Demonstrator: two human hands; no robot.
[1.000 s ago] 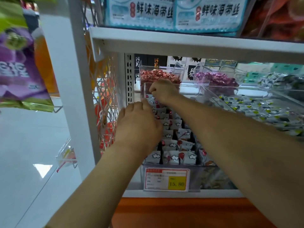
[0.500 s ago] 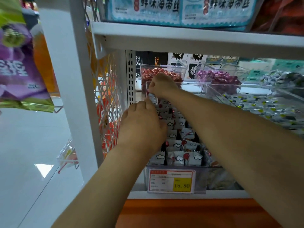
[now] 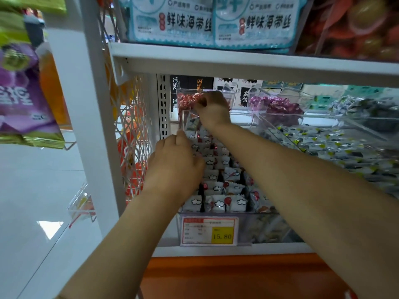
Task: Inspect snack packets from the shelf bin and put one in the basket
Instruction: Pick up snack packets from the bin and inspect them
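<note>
packet (image 3: 191,124): 1, pinched by right hand (image 3: 213,111), far end of bin (image 3: 272,229)
left hand (image 3: 174,167): curled over nearer packets (image 3: 226,203); grasp unclear
price tag (image 3: 208,231): 15.80, bin front

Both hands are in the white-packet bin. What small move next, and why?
Probably draw the right hand back toward you with the white packet it pinches at the far end of the bin. That packet stands above the rows, with the left hand close below, so bringing it nearer would allow inspection.
</note>
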